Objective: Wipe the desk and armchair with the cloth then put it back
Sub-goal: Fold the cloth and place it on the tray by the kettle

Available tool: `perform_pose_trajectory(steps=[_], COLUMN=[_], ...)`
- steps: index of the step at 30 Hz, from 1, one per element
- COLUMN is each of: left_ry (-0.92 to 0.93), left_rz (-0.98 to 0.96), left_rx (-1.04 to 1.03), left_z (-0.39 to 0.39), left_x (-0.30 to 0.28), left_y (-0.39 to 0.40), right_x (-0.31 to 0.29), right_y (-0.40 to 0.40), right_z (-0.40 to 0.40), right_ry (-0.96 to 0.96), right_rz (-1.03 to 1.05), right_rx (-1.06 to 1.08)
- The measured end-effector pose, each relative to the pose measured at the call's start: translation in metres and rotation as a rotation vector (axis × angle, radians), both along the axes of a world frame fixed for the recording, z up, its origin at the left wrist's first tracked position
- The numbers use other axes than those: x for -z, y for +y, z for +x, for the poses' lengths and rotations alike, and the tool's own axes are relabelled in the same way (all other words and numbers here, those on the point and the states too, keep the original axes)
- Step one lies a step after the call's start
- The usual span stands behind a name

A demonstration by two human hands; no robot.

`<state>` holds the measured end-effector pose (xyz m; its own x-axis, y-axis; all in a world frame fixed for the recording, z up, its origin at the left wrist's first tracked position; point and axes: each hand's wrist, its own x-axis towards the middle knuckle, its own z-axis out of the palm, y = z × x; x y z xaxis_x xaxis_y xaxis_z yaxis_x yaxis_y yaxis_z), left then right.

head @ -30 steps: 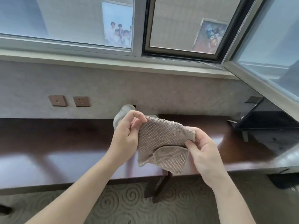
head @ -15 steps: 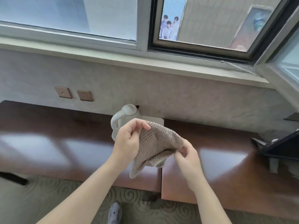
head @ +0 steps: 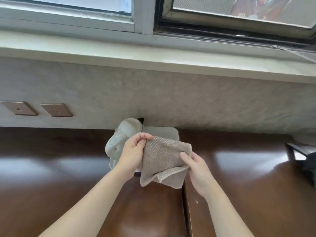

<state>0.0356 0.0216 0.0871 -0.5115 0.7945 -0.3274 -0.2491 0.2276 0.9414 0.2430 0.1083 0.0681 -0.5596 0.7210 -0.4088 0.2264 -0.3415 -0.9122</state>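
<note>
A beige waffle-weave cloth (head: 162, 159), folded over on itself, hangs in the air above the dark brown wooden desk (head: 59, 182). My left hand (head: 132, 153) pinches its upper left corner between thumb and fingers. My right hand (head: 196, 170) grips its right edge. Loose corners of the cloth droop below both hands. No armchair is in view.
A white electric kettle (head: 119, 139) stands on a white tray (head: 164, 132) against the wall, just behind my hands. Two bronze wall sockets (head: 57, 109) are at left. A dark object (head: 301, 151) sits at the desk's right end. A seam (head: 186, 202) splits the desktop.
I have come closer to the desk and now look down on it. The cloth is folded more compactly, with my right hand shifted onto its right edge.
</note>
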Motion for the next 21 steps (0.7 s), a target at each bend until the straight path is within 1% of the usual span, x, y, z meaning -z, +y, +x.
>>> perform_pose_trajectory(steps=[2, 4, 6, 8, 10, 12, 15, 17, 19, 21], left_ry=[0.084, 0.191, 0.372, 0.575, 0.699, 0.765, 0.903, 0.993, 1.037, 1.054], left_rz=[-0.133, -0.185, -0.209, -0.194, -0.176, -0.209, -0.366, -0.459, -0.516, -0.552], left_rx=[0.043, 0.175, 0.31, 0.386, 0.404, 0.415, 0.497, 0.551, 0.555, 0.533], left_z=[-0.016, -0.024, -0.025, -0.022, -0.019, -0.017, -0.009, -0.002, 0.004, 0.008], left_x=[0.02, 0.039, 0.056, 0.07, 0.08, 0.091, 0.106, 0.118, 0.131, 0.143], left_y=[0.016, 0.027, 0.036, 0.045, 0.054, 0.064, 0.079, 0.088, 0.099, 0.11], right_x=[0.012, 0.026, 0.037, 0.046, 0.054, 0.062, 0.075, 0.081, 0.089, 0.101], right_y=[0.019, 0.036, 0.051, 0.064, 0.073, 0.079, 0.086, 0.089, 0.093, 0.097], right_z=[-0.011, -0.026, -0.041, -0.051, -0.055, -0.054, -0.051, -0.055, -0.063, -0.075], right_ry=[-0.08, -0.244, -0.415, -0.521, -0.542, -0.524, -0.559, -0.563, -0.58, -0.615], right_rz=[-0.041, 0.013, 0.107, 0.18, 0.199, 0.208, 0.297, 0.349, 0.392, 0.441], right_rx=[0.072, 0.101, 0.104, 0.081, 0.032, -0.076, -0.312, -0.432, -0.476, -0.461])
